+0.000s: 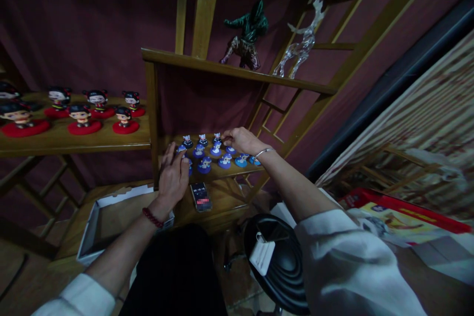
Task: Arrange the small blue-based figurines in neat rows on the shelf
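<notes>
Head view, figurines point(204, 164) upright (some facing outward)

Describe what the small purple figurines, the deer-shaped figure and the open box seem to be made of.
Small purple figurines: probably painted plastic or resin; smooth, molded-looking shapes suggest it.
Deer-shaped figure: glossy and clear, with bright glints; acrylic, glass or crystal, can't tell which.
Open box: likely cardboard, given its thin white walls and plain brown inside.

The left hand point(173, 175) partly hides two figurines point(190, 166), whether the right hand point(240, 140) touches another is unclear, part of the phone point(200, 196) is blurred, and the left edge crops a doll point(9, 91).
</notes>
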{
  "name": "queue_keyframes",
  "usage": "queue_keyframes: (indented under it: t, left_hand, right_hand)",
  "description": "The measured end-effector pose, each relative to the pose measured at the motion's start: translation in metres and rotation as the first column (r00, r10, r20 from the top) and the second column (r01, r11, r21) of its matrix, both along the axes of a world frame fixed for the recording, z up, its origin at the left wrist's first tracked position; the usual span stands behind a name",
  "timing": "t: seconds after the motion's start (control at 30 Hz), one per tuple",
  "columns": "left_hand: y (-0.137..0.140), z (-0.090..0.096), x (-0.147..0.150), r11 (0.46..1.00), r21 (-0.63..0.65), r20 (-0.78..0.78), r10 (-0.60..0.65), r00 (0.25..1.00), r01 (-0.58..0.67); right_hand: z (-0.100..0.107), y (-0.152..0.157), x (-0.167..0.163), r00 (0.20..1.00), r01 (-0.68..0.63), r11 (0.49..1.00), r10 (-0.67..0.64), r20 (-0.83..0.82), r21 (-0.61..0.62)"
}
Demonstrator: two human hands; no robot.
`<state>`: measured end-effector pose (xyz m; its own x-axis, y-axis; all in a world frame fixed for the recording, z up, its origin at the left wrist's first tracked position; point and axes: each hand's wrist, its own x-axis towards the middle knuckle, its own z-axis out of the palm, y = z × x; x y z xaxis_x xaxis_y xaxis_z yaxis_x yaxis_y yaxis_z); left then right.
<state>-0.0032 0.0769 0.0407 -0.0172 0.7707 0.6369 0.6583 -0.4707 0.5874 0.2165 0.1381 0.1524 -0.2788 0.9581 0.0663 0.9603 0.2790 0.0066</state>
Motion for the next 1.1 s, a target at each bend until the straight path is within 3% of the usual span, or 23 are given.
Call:
queue_keyframes:
  t: [0.23, 0.37, 0.43, 0.63, 0.9, 1.1]
  left_hand:
    - [-0.033, -0.011, -0.004, 0.943, 0.294, -0.147, -0.119, 0.982, 0.158]
    - [-0.059, -0.033, -0.001, 0.869, 0.304, -0.258, -0.319, 0.912, 0.391]
    - [-0.067, -0.043, 0.0, 0.86, 0.27, -0.278, -0.362, 0.89, 0.434]
    - [-0.065, -0.05, -0.003, 0.874, 0.267, -0.232, -0.351, 0.907, 0.406]
    - [-0.049, -0.036, -0.008, 0.93, 0.329, -0.156, -0.117, 0.981, 0.163]
    - [-0.041, -0.037, -0.009, 0.956, 0.28, -0.183, -0.039, 0.982, 0.09]
  right_hand:
    - [-0.002, 0.008, -0.011, 0.999, 0.005, 1.0, -0.004, 0.039, -0.027]
    - [-0.004, 0.01, -0.016, 0.997, 0.02, 0.999, -0.018, 0.075, -0.038]
    - [-0.006, 0.012, -0.017, 0.996, 0.025, 0.999, -0.021, 0.088, -0.044]
    - [-0.01, 0.018, -0.018, 0.994, -0.001, 0.999, 0.006, 0.111, -0.039]
    - [-0.012, 0.016, -0.036, 0.991, -0.126, 0.992, 0.125, 0.044, 0.026]
    - [-0.013, 0.024, -0.047, 0.99, -0.141, 0.99, 0.141, 0.007, -0.007]
